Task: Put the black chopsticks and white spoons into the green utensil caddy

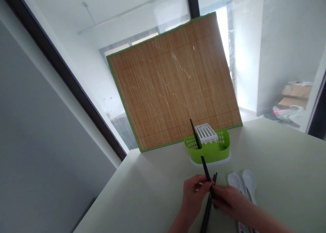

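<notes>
Between my two hands are black chopsticks (205, 167), tilted with their upper ends toward the basket. My left hand (192, 195) pinches them from the left, thumb and fingers together. From the right, my right hand (228, 197) closes on their lower part. More black chopsticks (206, 214) lie on the table beneath the hands, partly hidden by them. Beyond stands a green utensil basket (210, 153) with a white slatted piece (205, 132) on it. A black chopstick (195, 134) leans upright in the basket's left compartment.
Several white spoons (249, 182) lie on the pale table (152, 189) right of my hands, partly behind my right forearm. A bamboo mat (173, 83) with green edging leans against the glass behind the basket. A dark-framed window runs along the back.
</notes>
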Available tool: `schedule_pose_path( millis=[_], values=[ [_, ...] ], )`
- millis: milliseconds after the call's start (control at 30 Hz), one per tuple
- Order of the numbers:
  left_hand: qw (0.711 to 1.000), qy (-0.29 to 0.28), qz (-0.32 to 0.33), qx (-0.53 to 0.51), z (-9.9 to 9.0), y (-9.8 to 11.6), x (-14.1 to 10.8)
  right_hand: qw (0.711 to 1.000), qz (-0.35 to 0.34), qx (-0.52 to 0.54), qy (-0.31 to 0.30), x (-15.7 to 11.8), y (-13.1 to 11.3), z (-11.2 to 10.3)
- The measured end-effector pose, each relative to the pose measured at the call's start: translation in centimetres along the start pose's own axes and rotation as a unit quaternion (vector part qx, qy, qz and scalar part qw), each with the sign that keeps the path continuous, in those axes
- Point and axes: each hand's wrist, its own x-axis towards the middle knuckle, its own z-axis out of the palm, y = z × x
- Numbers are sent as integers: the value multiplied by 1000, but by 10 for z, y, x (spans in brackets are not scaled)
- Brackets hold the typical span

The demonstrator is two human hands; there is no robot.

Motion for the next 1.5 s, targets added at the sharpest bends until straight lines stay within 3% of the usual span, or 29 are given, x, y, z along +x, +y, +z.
schedule_pose_path(
  millis=[267, 400, 533, 667, 767, 833, 933, 1100, 1267, 1500],
  values=[
    [997, 30, 42, 59, 2, 11, 0, 1000, -2, -1, -8, -1, -3, -3],
    [996, 19, 52, 76, 4, 16, -1, 1000, 2, -9, -7, -1, -4, -4],
    [994, 49, 66, 76, -8, 31, 8, 999, 6, -51, 8, -1, 0, -1],
    [979, 148, 132, 50, -35, 72, 38, 996, -3, -79, 35, -1, 5, 0],
    [957, 207, 199, 39, -54, 103, 77, 995, -18, -97, 34, 0, 6, -1],
    [947, 225, 227, 33, -62, 110, 108, 993, -25, -111, 30, 1, 5, -2],
    [957, 217, 187, 45, -67, 95, 155, 990, -30, -134, 23, 2, 5, -2],
    [975, 178, 54, 123, -62, 38, 203, 988, -31, -149, 20, 2, 8, -1],
    [973, 156, 0, 168, -57, -1, 222, 986, -42, -162, 21, 1, 11, 2],
    [970, 110, -60, 208, -55, -27, 234, 983, -50, -174, 21, 0, 10, 5]
  ],
)
